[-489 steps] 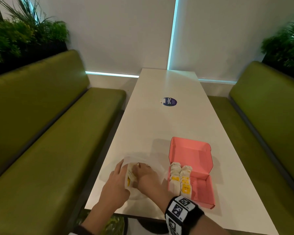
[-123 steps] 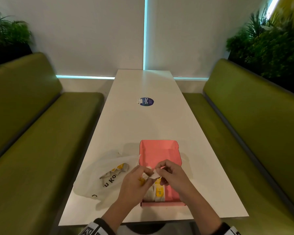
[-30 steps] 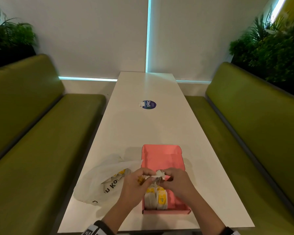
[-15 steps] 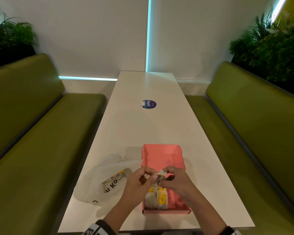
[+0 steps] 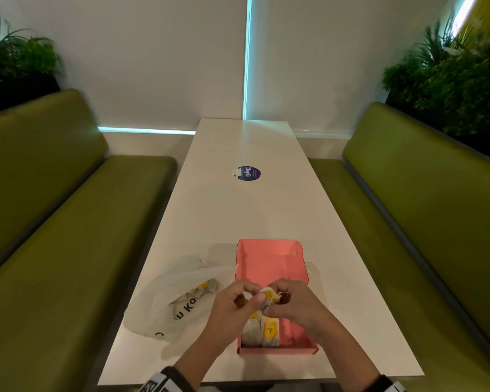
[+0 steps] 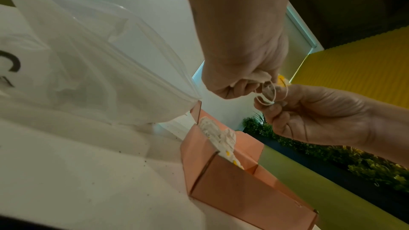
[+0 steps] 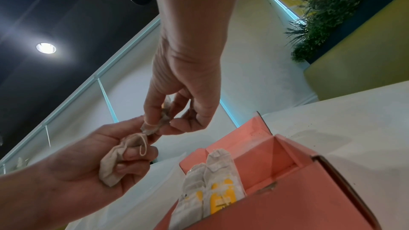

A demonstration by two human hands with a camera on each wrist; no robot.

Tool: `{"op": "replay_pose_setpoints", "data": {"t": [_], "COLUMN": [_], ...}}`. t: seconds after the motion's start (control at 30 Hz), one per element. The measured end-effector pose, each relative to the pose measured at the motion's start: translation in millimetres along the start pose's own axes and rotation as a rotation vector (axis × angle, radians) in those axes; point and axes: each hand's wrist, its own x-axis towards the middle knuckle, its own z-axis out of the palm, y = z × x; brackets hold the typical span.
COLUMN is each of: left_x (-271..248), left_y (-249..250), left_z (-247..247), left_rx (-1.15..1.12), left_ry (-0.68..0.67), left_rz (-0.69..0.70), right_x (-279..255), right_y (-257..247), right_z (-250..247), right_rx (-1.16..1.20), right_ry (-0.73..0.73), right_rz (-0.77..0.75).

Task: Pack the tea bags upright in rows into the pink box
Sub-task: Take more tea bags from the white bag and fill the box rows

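Observation:
The open pink box (image 5: pixel 272 261) lies on the white table (image 5: pixel 246 216), its lid flap standing at the far end. Two rows of white-and-yellow tea bags (image 5: pixel 262 331) stand upright at its near left. Above them my left hand (image 5: pixel 252 300) grips a crumpled beige tea bag (image 7: pixel 119 156). My right hand (image 5: pixel 277 296) pinches that bag's string and yellow tag (image 5: pixel 270 294). The string loops (image 6: pixel 265 97) between both hands. The box's right half shows a bare pink floor (image 5: pixel 292 326).
A white plastic bag (image 5: pixel 170 301) with several more tea bags (image 5: pixel 201 288) inside lies left of the box. A round blue sticker (image 5: pixel 249 173) is stuck mid-table. Green benches (image 5: pixel 68 250) flank the table on both sides.
Both hands stay above the box's near end. Their fingers have shifted a little on the tea bag and its string, and the yellow tag now shows between them.

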Motion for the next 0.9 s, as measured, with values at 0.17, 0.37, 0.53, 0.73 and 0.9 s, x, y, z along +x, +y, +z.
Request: {"op": "replay_pose_setpoints", "data": {"t": [0.17, 0.37, 0.53, 0.73, 0.9], "left_x": [-1.4, -0.5, -0.6, -1.1, -1.2], "left_y": [1.1, 1.0, 4.2, 6.2, 8.0], "left_z": [0.4, -0.1, 1.2, 0.5, -1.3], "left_rx": [-0.087, -0.079, -0.119, -0.179, -0.193], "left_ry": [0.059, 0.135, 0.103, 0.081, 0.047], "left_rz": [-0.077, -0.117, -0.113, -0.132, -0.135], "right_x": [-1.8, -3.0, -6.0, -5.6, -7.5], "right_y": [-1.2, -3.3, -3.2, -1.5, -2.1], "right_z": [-1.2, -0.2, 0.8, -0.9, -2.2], "right_rx": [-0.010, 0.091, 0.076, 0.287, 0.315], "right_ry": [-0.019, -0.009, -0.029, -0.071, -0.160], "right_rz": [0.029, 0.060, 0.067, 0.191, 0.206]}}
